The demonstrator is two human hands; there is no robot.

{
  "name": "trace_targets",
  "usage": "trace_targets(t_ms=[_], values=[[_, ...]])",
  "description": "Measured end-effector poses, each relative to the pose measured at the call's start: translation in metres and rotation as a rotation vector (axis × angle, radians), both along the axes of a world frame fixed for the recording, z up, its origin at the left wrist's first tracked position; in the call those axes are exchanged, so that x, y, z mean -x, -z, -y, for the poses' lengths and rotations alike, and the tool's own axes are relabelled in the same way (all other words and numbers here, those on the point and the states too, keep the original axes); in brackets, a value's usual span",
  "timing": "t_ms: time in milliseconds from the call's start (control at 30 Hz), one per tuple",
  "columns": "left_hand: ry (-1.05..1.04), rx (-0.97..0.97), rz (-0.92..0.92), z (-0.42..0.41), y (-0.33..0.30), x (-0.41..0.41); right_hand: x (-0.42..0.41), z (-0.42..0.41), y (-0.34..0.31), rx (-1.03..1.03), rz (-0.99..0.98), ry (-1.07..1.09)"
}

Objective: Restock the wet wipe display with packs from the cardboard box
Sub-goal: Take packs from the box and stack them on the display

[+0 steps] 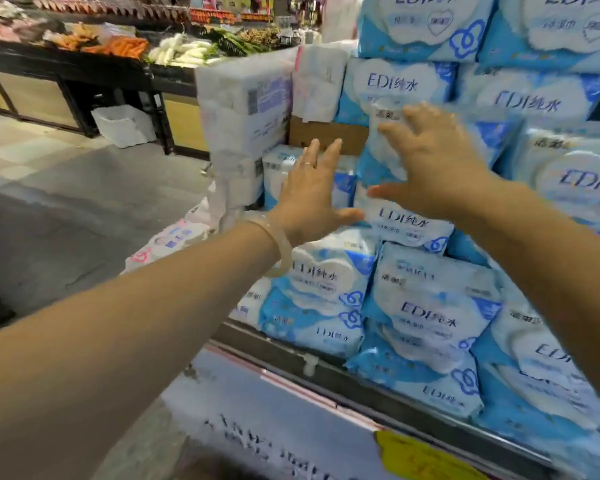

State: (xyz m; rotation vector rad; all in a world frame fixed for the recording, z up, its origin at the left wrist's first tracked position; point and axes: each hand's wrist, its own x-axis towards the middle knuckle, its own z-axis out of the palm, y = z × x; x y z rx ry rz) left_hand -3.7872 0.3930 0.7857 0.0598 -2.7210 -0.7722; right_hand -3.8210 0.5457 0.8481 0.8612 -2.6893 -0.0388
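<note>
Open hands (pixel 371 188) before stacked wet wipe packs (pixel 426 306)

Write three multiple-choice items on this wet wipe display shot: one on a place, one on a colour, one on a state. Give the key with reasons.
1. Where does the cardboard box sit?
A. Behind the stacked packs, beyond the left hand
B. On the floor
C. On the vegetable stand

2. What colours are the wet wipe packs?
A. Red and black
B. Blue and white
C. Green and yellow

3. How are the hands?
A. Both gripping packs
B. Both open, fingers spread
C. Both fists

Key: A, its brown face shows between the packs past the fingers; B, the wrappers are blue with white clouds; B, the left hand and right hand hold nothing.
</note>
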Motion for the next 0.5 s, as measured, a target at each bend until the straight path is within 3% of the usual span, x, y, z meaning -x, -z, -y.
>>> trace_targets(t_ms=[167, 267, 367, 500], values=[[-0.096, 0.157, 0.131, 0.065, 0.065, -0.089, -0.068, 0.084, 0.088, -0.076, 0.240, -0.261], [-0.200, 0.271, 0.434, 0.103, 0.121, -0.150, -0.107, 0.127, 0.151, -0.159, 0.363, -0.306], [-0.236, 0.225, 0.693, 0.131, 0.176, -0.205, -0.151, 0.164, 0.208, -0.272, 0.574, -0.345], [-0.293, 0.141, 0.831, 0.151, 0.246, -0.264, -0.204, 0.197, 0.286, -0.332, 0.762, -0.411]])
